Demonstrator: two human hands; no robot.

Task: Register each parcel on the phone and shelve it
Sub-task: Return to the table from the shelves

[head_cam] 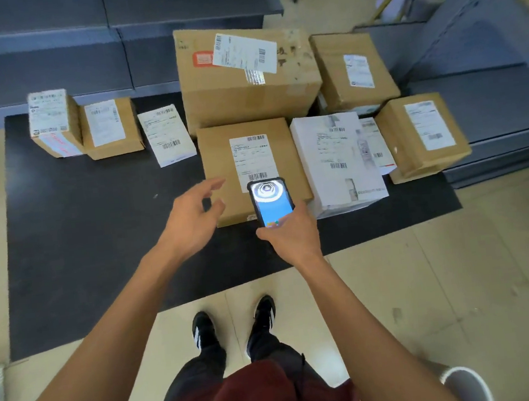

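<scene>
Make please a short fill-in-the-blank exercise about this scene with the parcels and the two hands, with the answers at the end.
1. The right hand holds a ____ above the brown box.
2. The left hand, fingers spread, holds ____.
3. The parcels lie on a ____ mat on the floor.
4. Right of the brown box lies a ____ box.

Answers: phone; nothing; black; white

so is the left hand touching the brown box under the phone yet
Cannot tell. In the head view the left hand overlaps the brown box's left edge with fingers spread, but from above neither contact nor a gap shows.
</scene>
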